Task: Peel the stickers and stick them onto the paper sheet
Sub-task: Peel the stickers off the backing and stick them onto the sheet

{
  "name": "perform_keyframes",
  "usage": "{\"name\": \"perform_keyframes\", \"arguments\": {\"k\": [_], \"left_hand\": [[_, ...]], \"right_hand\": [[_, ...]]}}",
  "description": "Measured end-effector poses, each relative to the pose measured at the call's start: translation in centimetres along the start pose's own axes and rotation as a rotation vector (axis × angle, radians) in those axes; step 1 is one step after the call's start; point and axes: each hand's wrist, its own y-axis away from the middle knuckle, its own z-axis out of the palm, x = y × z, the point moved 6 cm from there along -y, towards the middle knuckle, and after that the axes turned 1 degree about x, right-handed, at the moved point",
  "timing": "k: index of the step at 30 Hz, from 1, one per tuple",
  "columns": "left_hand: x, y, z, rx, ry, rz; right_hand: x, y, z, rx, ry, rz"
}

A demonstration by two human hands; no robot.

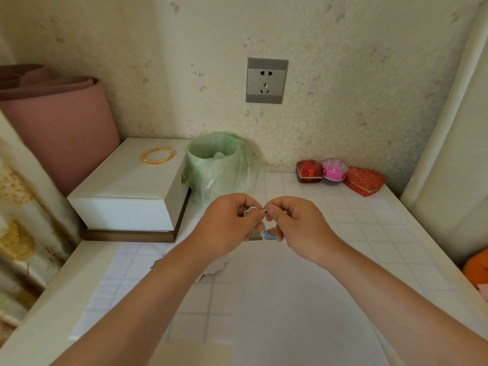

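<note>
My left hand [232, 225] and my right hand [295, 225] meet above the table. Between their fingertips they pinch a small white-backed sticker [252, 210], the right thumb and forefinger at its right edge. Below the hands, two stuck stickers show on the white paper sheet [277, 299]: a greenish one [255, 235] and a blue one with a brown animal [272, 233]. More loose sticker pieces [216, 268] lie on the table under my left forearm, partly hidden.
A white box [132, 191] with a gold chain [157, 155] stands at the left. A bin with a green bag [221, 165] is behind the hands. Red and pink gift boxes [340, 173] sit at the back right. A pink roll [58, 122] leans far left.
</note>
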Motion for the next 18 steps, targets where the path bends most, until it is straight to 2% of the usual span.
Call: {"name": "perform_keyframes", "arguments": {"k": [4, 11, 18], "left_hand": [[0.01, 0.03, 0.11, 0.022, -0.01, 0.01], [0.05, 0.04, -0.45, 0.031, 0.006, -0.003], [0.13, 0.07, -0.44, 0.013, -0.032, -0.008]], "right_hand": [[-0.29, 0.09, 0.14, 0.033, 0.065, -0.037], [0.28, -0.03, -0.35, 0.01, -0.139, 0.092], [0.07, 0.06, -0.55, 0.001, -0.046, 0.049]]}}
